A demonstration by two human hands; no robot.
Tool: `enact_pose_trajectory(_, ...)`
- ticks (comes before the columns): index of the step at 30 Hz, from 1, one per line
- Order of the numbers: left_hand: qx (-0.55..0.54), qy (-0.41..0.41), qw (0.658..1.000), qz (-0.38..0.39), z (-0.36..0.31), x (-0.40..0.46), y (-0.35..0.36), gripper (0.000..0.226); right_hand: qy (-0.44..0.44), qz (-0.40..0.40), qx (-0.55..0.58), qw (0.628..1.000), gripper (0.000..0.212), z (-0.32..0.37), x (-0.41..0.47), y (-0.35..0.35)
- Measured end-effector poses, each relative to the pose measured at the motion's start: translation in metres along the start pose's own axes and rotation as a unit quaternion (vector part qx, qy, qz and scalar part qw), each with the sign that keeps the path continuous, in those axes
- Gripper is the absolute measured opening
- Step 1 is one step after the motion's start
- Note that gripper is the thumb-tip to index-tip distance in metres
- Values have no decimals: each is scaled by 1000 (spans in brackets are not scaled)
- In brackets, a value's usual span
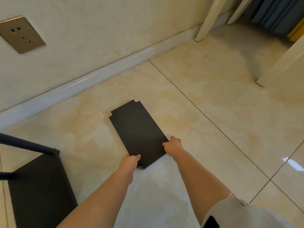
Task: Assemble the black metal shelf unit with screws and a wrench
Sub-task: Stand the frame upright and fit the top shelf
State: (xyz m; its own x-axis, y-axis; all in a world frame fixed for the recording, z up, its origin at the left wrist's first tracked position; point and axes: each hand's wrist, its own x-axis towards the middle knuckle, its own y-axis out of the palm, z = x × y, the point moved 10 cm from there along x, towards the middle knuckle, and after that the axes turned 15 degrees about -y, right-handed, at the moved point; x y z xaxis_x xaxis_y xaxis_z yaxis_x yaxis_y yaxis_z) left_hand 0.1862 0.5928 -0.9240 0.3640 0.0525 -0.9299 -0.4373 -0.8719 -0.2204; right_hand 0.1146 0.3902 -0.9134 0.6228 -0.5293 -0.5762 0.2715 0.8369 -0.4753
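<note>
Both hands grip the near short edge of 1 black panel. The left hand has its fingers curled over the near left corner, and the right hand pinches the near right corner. The panel stretches away from the fingers toward the wall, and whether it lies flat on the floor or is raised slightly at the near end cannot be told.

The likeliest slip, as I judge it: the grip is all at 1 end, so if lifted, the far end would hang unsupported and could swing down, scrape the glossy tile or strike the skirting beyond it. Thin metal edges may also bite into the fingertips under load. The notched corners would need to line up with the posts of the frame, which sits to the left of and nearer than the left hand; a skewed approach could jam a notch.

Count: 1 loose panel with 3 corner notches visible, 1 part-built frame with 2 posts showing, 1 socket on the wall, 4 pale furniture legs far beyond the right hand. No screws or wrench in view.
</note>
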Motion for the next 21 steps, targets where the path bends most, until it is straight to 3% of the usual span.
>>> enact_pose_trajectory(2,-4,13,1000,-1,1,0,-4,42,16,-1,-8,1000,15,-10,0,3)
enact_pose_trajectory(6,-22,56,998,0,-1,-6,-12,43,0,-28,34,999,30,-14,-11,4)
enact_pose_trajectory(11,-62,106,992,-23,-14,-23,-35,51,20,-103,132,986,24,-14,-28,-13)
enact_pose_trajectory(14,-48,122,991,-16,-19,-47,-45,47,54,-82,180,979,20,-11,-42,-11)
enact_pose_trajectory(21,-53,157,985,-40,-28,-130,-77,44,2,-36,169,985,26,44,-97,-33)
